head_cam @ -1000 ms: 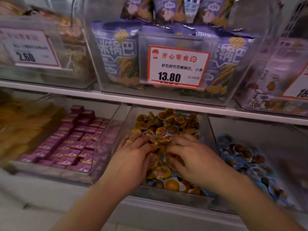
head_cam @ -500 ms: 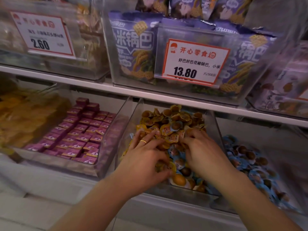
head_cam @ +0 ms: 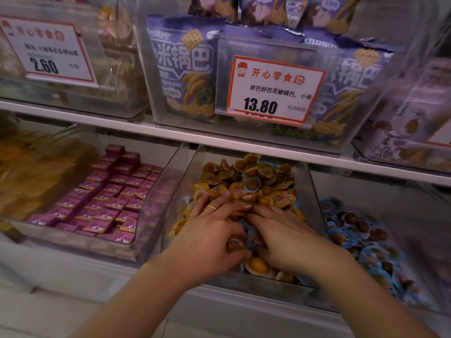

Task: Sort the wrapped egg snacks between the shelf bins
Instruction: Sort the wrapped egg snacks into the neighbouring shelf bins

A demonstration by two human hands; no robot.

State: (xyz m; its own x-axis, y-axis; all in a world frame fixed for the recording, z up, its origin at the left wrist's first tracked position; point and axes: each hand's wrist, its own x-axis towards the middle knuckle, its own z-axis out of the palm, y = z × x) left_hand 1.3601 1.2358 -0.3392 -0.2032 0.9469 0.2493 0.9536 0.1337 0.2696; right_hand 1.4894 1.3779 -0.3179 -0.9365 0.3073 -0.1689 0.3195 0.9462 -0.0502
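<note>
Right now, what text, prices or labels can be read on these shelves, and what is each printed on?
"开心零食" and "13.80", with "好巴好巴花椒锅巴, 小米" and "元/500克": middle price card on the upper bin.
"开心零食" and "2.60": left price card; its product line is too blurred.
"小米锅巴": purple snack bags.
Right price card: cut off, unreadable.
Purple boxes and egg snack wrappers: print too small.

Both hands, left [head_cam: 210, 242] and right [head_cam: 285, 240], bury their fingertips in the yellow-wrapped egg snacks [head_cam: 246, 181], so any grip is hidden. The purple bags [head_cam: 185, 67] up top are cut off by the frame. The right-hand bin [head_cam: 412, 132] blurs out, its price card cropped. The far-left yellow packets [head_cam: 36, 172] are just smear.
</note>
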